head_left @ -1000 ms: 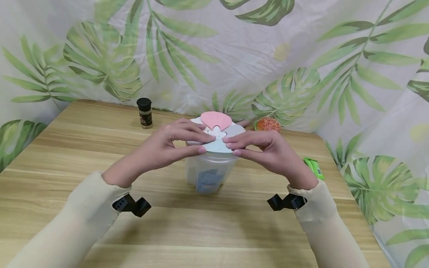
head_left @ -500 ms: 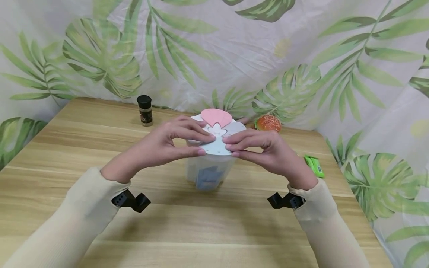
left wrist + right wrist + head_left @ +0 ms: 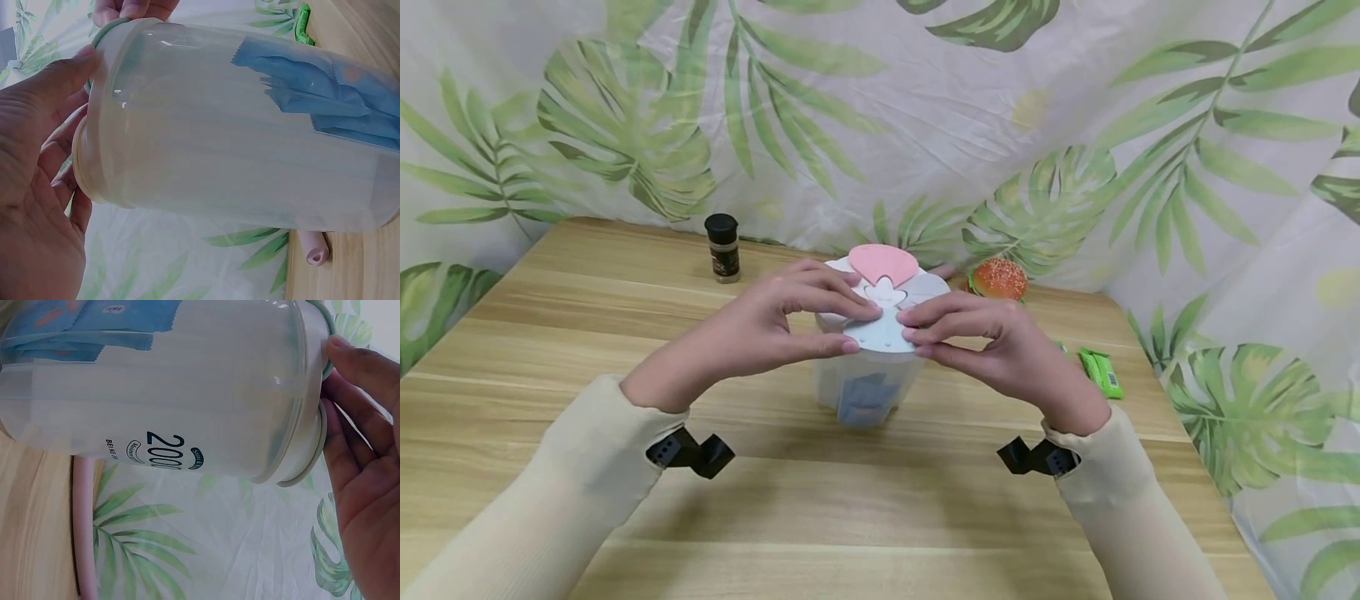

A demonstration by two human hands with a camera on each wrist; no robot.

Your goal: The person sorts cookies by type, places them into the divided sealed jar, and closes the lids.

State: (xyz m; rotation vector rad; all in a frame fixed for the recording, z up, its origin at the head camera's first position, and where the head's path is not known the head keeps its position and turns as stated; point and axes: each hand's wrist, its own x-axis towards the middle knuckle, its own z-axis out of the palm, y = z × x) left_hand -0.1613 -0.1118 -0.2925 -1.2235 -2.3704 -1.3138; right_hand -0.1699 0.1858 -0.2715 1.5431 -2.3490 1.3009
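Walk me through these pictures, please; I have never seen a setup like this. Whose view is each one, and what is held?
No machine here: these are a person's bare left hand and right hand. The wide picture comes from a head-worn camera looking down; the two closer ones come from cameras worn on each wrist.

On the wooden table stands a clear container with blue packets inside. Both hands touch its lid; whether they pinch or only press it, I cannot tell. Farther back are a black-capped jar on the left and a burger-shaped item on the right. A green packet lies near the right edge.
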